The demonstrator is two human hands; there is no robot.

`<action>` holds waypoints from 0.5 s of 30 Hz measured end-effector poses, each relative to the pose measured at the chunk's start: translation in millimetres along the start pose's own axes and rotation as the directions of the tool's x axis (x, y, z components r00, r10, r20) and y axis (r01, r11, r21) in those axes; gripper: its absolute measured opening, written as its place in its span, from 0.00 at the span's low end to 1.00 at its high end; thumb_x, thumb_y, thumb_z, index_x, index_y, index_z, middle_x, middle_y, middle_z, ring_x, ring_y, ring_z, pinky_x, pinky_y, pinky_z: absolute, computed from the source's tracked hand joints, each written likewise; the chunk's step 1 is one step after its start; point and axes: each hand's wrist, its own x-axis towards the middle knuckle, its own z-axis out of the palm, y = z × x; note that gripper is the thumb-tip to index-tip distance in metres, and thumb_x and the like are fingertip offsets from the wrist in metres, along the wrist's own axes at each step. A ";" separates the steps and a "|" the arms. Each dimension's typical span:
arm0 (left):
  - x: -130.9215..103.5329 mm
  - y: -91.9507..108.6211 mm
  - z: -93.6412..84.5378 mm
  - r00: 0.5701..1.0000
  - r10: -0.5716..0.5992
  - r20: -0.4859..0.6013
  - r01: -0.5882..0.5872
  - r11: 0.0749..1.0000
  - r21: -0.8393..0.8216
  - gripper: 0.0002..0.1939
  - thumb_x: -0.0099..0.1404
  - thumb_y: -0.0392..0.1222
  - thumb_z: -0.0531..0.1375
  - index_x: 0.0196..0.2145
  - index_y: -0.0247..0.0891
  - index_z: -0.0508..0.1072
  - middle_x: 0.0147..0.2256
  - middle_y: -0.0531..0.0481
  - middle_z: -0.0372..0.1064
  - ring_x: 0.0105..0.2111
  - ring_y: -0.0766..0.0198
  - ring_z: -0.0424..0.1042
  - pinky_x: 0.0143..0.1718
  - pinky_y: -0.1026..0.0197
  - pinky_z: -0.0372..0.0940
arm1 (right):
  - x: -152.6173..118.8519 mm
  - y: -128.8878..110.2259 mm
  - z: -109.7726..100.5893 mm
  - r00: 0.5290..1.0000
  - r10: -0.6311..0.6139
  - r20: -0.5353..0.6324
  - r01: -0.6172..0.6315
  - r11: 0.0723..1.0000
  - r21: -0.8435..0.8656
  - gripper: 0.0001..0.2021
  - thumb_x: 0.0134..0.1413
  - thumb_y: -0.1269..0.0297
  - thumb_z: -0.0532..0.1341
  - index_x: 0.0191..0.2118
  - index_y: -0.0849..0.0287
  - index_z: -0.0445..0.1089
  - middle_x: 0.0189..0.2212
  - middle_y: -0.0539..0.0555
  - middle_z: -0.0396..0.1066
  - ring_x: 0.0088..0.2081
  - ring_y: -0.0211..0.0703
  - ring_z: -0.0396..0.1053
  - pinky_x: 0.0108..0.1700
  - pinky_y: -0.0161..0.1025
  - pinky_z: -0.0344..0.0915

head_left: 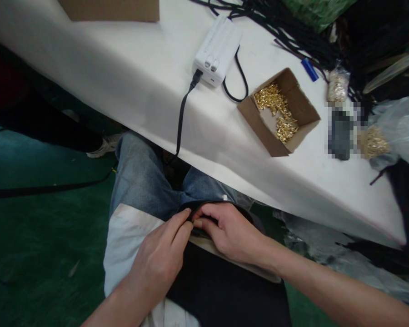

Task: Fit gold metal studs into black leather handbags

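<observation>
1. The black fabric piece (238,290) lies across the person's lap, over a pale cloth (122,254) and just below the white-covered table (150,68); its upper part bends into a dark, open fold, with a lighter band along its lower edge.
2. The left hand (163,252) pinches the fold's edge, fingers on top and close together; the thumb's contact is partly hidden.
3. The right hand (231,231) reaches in from the other side, thumb and forefinger drawn into a narrow pinch at that same edge; whether a small part sits between those fingertips, I cannot tell.
4. The piece looks light and pliable, perhaps a little springy where it curves; it seems unlikely to break, though loose material could slide off the lap.
5. The edge beside the pinch seems the best hold; one hand can steady it while the other works within the fold; gripping the broad hanging panel would probably let the edge flop.
6. On the table, a cardboard box (305,102) holds small gold-coloured fittings (272,97).
</observation>
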 end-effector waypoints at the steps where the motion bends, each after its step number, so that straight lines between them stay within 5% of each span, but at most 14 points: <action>1: 2.1 0.2 -1.7 1.000 0.009 0.002 -0.009 1.000 0.007 0.14 0.82 0.27 0.53 0.55 0.34 0.75 0.56 0.39 0.82 0.53 0.55 0.86 0.53 0.56 0.83 | 0.5 0.1 -0.6 1.000 -0.024 0.001 0.024 1.000 -0.004 0.11 0.72 0.75 0.62 0.42 0.57 0.82 0.37 0.50 0.83 0.38 0.43 0.77 0.44 0.37 0.69; 6: 5.8 1.0 -3.2 0.999 0.029 0.022 -0.030 0.998 0.052 0.13 0.84 0.29 0.51 0.54 0.34 0.75 0.54 0.38 0.82 0.50 0.54 0.87 0.49 0.56 0.83 | 5.7 3.0 -4.8 0.998 -0.017 0.053 0.014 0.999 0.043 0.11 0.74 0.73 0.61 0.43 0.56 0.81 0.40 0.49 0.83 0.41 0.43 0.77 0.48 0.37 0.70; 10: -2.7 3.2 -1.8 0.998 0.046 0.044 -0.049 0.997 0.058 0.13 0.84 0.29 0.52 0.53 0.34 0.75 0.55 0.37 0.82 0.50 0.55 0.86 0.49 0.56 0.82 | 11.8 4.0 -8.9 0.973 0.094 0.209 -0.103 0.994 0.034 0.10 0.74 0.69 0.62 0.42 0.56 0.81 0.40 0.49 0.84 0.41 0.44 0.78 0.47 0.38 0.69; 15: -7.1 9.4 -10.8 0.995 0.034 0.090 -0.041 0.996 0.075 0.16 0.82 0.26 0.53 0.59 0.34 0.75 0.61 0.35 0.78 0.56 0.49 0.83 0.53 0.50 0.82 | 17.5 5.1 -14.1 0.938 0.063 0.340 -0.080 0.996 0.035 0.09 0.74 0.69 0.61 0.41 0.57 0.80 0.38 0.49 0.81 0.39 0.44 0.74 0.47 0.39 0.68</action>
